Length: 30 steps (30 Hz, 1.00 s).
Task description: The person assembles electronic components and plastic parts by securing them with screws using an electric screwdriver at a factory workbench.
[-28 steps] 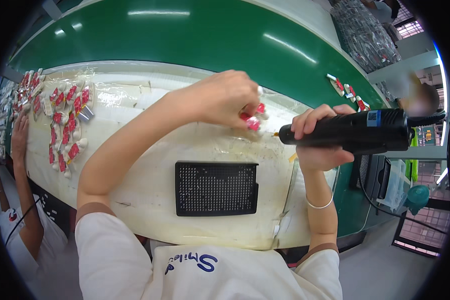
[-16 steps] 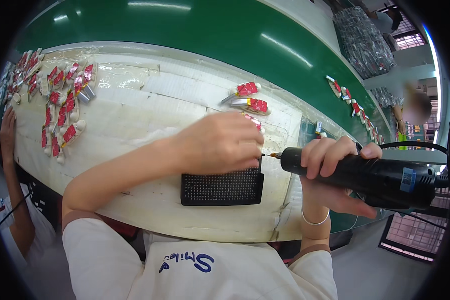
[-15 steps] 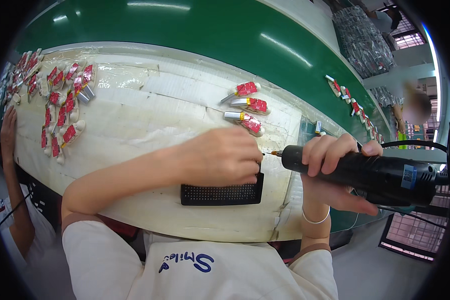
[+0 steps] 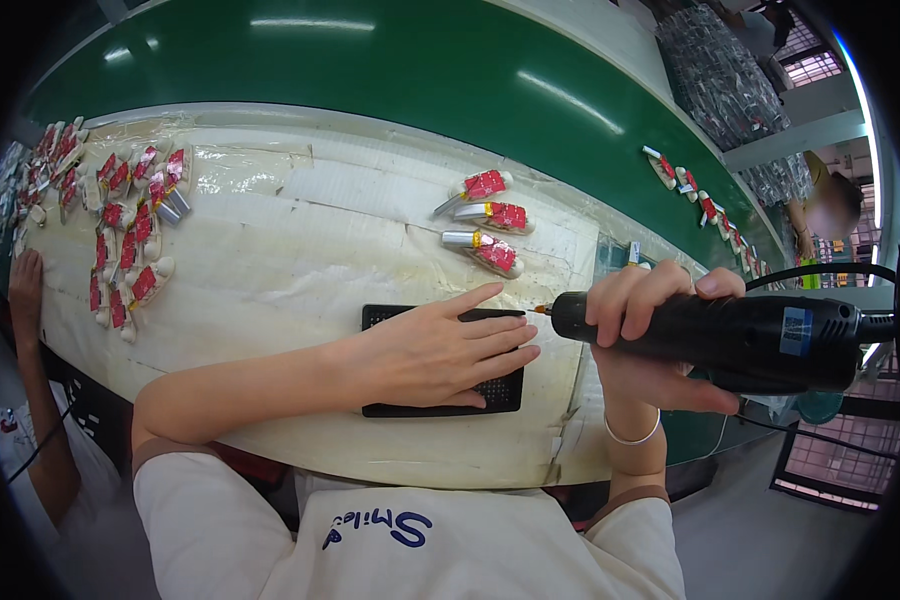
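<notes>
My right hand [image 4: 650,325] is wrapped round a black electric screwdriver [image 4: 740,340], held level with its bit pointing left. The orange-collared bit [image 4: 542,310] is bare of fingers; whether a screw sits on its tip is too small to tell. My left hand [image 4: 450,350] lies with fingers stretched and spread over a black tray [image 4: 500,395] with rows of small holes, covering most of it. Its fingertips come close to the bit. Beyond the hand lie three cream, rounded parts with red labels and silvery pieces, the nearest being this red-labelled part [image 4: 495,255].
A heap of similar red-labelled parts [image 4: 130,225] covers the table's left end, beside a co-worker's hand [image 4: 26,285]. More sit in a line on the green belt [image 4: 710,210] at right. A black cable [image 4: 820,268] runs near the screwdriver. Another person is at far right.
My left hand has dropped from beside the bit down onto the tray, and its curled fingers have spread. The screwdriver has shifted slightly left, still in my right hand.
</notes>
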Motion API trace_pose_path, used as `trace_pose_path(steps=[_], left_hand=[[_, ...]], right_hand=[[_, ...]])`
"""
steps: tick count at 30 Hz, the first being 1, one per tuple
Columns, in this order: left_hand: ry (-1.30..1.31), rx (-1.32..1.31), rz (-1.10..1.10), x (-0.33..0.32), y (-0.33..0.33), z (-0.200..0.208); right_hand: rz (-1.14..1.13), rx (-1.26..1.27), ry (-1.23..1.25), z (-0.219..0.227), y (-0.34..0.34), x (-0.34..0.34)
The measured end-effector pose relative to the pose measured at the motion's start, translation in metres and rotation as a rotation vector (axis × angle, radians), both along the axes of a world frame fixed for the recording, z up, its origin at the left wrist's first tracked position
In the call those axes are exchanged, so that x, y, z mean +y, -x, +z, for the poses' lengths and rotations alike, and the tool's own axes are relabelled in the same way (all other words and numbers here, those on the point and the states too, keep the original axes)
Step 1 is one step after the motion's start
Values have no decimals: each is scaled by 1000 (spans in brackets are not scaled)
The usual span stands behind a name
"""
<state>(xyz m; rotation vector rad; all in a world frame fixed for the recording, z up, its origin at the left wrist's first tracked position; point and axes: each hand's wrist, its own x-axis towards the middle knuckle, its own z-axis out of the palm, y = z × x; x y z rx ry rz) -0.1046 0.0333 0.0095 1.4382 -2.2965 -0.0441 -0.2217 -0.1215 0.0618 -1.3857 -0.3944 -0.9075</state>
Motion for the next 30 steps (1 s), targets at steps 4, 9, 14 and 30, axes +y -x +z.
trace_pose_path(steps=[4,9,14,30], left_hand=[[46,-125,44,8,-2,3],[262,-19,50,1,-2,5],[152,-50,28,14,-8,2],[273,144,321,-1,-23,13]], right_hand=[[14,0,4,-2,1,-1],[29,-15,-44,-4,3,4],[89,-3,-84,-5,4,6],[27,121,42,-16,-1,6]])
